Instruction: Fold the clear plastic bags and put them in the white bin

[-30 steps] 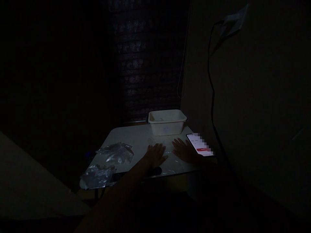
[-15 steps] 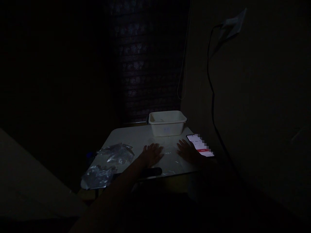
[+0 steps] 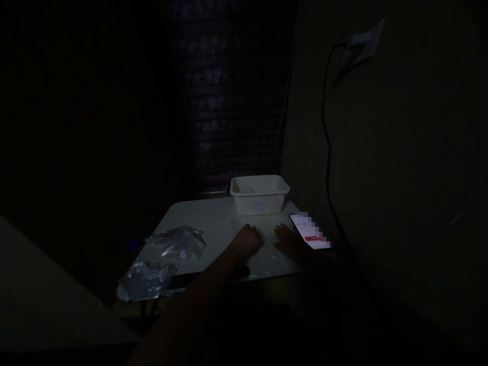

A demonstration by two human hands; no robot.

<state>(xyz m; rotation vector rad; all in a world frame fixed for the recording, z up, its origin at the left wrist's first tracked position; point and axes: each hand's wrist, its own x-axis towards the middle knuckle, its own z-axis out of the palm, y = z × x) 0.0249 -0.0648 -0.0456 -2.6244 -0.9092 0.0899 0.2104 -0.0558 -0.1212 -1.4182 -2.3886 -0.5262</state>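
Note:
In the dim head view, a clear plastic sheet or bag (image 3: 269, 264) lies flat on the white table (image 3: 219, 218). My left hand (image 3: 247, 241) rests over its left part with the fingers curled in. Whatever those fingers hold, if anything, is hidden. Beside it, my right hand (image 3: 287, 240) lies flat on the plastic's right part, fingers spread and holding nothing. Just beyond both hands stands a white plastic tub (image 3: 259, 205), with something pale inside that I cannot make out.
Two crumpled clear plastic bags (image 3: 181, 243) lie at the table's left side, one by the front corner. A lit phone (image 3: 305, 229) sits at the right edge. A black cable (image 3: 328, 152) hangs from a wall socket (image 3: 368, 43). Behind the table is a dark blind (image 3: 209, 101).
My left hand has gone from flat with spread fingers to curled, moving slightly right toward my right hand. The right hand stays spread in nearly the same place. The view has shifted slightly.

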